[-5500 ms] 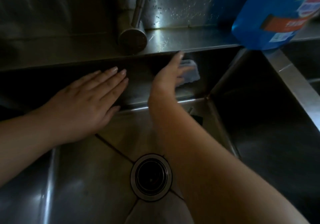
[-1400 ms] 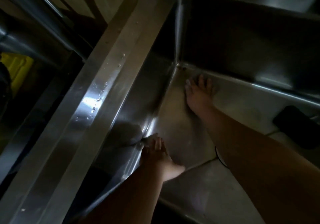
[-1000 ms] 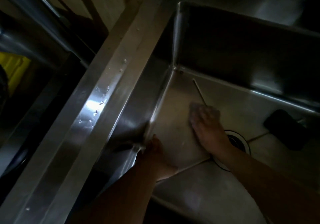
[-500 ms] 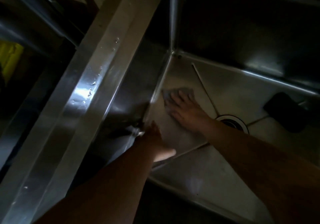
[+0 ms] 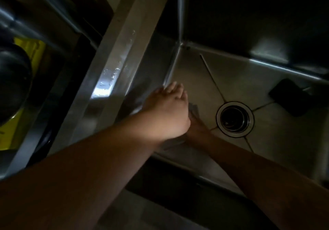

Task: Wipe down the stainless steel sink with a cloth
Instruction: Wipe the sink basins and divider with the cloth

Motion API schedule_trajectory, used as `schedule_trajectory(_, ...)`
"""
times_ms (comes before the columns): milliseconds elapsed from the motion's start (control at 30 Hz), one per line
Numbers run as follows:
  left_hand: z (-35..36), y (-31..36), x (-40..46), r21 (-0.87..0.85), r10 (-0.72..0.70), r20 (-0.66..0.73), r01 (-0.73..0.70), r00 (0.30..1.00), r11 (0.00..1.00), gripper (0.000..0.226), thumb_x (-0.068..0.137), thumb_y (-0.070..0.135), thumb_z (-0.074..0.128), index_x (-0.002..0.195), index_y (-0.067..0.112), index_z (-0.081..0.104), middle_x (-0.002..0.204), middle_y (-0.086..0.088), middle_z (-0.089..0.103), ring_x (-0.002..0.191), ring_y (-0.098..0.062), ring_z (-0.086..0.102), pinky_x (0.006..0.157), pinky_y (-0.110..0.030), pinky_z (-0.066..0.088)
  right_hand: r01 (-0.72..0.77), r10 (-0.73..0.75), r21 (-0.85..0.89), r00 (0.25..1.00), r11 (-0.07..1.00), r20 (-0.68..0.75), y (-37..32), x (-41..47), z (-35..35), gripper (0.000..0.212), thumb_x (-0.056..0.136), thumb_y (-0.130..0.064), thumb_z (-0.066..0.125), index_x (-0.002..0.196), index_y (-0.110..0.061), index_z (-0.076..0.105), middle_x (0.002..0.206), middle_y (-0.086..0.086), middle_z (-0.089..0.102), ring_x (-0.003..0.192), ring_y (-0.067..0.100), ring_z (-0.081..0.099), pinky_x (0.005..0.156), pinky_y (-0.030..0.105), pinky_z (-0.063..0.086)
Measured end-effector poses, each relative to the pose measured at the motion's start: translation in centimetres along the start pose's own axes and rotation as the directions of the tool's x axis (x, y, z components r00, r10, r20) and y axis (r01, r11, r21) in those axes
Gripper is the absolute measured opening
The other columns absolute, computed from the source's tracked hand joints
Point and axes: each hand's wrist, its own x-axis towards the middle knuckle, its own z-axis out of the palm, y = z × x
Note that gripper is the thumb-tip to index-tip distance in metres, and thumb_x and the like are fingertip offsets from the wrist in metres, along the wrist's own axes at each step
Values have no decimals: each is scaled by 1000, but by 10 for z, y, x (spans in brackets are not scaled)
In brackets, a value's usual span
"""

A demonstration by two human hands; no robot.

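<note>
My left hand (image 5: 167, 110) lay over the sink's left wall, fingers straight and touching the steel, covering most of my right hand (image 5: 196, 128). Right hand's grip could not be made out. A sliver of the dull grey cloth (image 5: 194, 109) showed just past the left knuckles, flat on the floor of the stainless steel sink (image 5: 235, 73), near the round drain (image 5: 235, 119). A black flat rectangular object (image 5: 290, 96) lay in the basin, right of the drain.
</note>
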Motion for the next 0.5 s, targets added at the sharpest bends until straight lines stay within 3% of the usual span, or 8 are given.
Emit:
schedule_trajectory(67,-18,-16,-16,86,118,-114,-109,986,990,63,91,33,37,144,8,16,156,-6,8,143,-17,1,114,-33,2,50,-45,-84,997,995,65,-8,-25,6,53,55,-23,89,103,-9,72,109,16,70,98,40,66,75,52,54)
schedule_trajectory(133,-31,-39,-33,167,236,-218,-202,947,965,63,90,39,33,144,12,18,155,-4,11,143,-15,1,111,-29,-5,44,-37,-98,997,994,75,0,-34,1,54,62,-35,85,111,-18,69,118,11,66,107,34,63,80,46,54)
schedule_trajectory(200,-41,-59,-46,186,294,-228,-255,928,949,62,89,44,31,143,13,26,154,-3,19,142,-14,5,110,-27,-8,-51,62,-114,994,992,90,12,-32,0,51,95,-41,40,141,-20,39,150,11,34,139,33,29,110,46,30)
schedule_trajectory(233,-43,-67,-49,185,299,-174,-267,938,946,62,89,46,31,142,15,28,153,-2,21,141,-12,5,109,-25,-9,-71,88,-158,991,985,103,19,-29,1,56,97,-39,12,148,-18,22,157,10,16,144,33,10,117,44,11)
schedule_trajectory(267,-42,-76,-51,191,315,-139,-287,939,939,62,88,48,31,142,18,28,152,1,22,140,-8,1,109,-24,-11,-122,140,-182,986,976,86,24,-25,-1,58,97,-34,-1,149,-14,14,158,10,9,145,33,1,117,43,-1)
schedule_trajectory(333,-36,-89,-52,243,348,-65,-323,935,915,60,87,51,33,140,22,32,150,5,26,136,-5,-2,111,-25,-10,-224,236,-171,970,960,57,24,-10,-7,49,102,-25,7,149,-12,12,158,11,8,144,36,-2,117,46,-6)
schedule_trajectory(433,-31,-93,-52,344,411,-33,-375,911,861,54,82,47,37,116,14,63,129,-3,57,131,-22,38,112,-36,14,-401,405,-55,910,914,93,13,12,-5,50,102,-36,14,150,-24,10,159,6,-2,144,33,-10,117,49,-4)
schedule_trajectory(500,-28,-94,-50,369,428,-53,-381,902,848,57,78,44,33,110,10,66,123,-7,62,125,-28,47,107,-38,16,-406,400,42,911,913,102,0,21,2,50,100,-42,19,149,-31,12,159,3,-4,144,29,-10,116,46,-5)
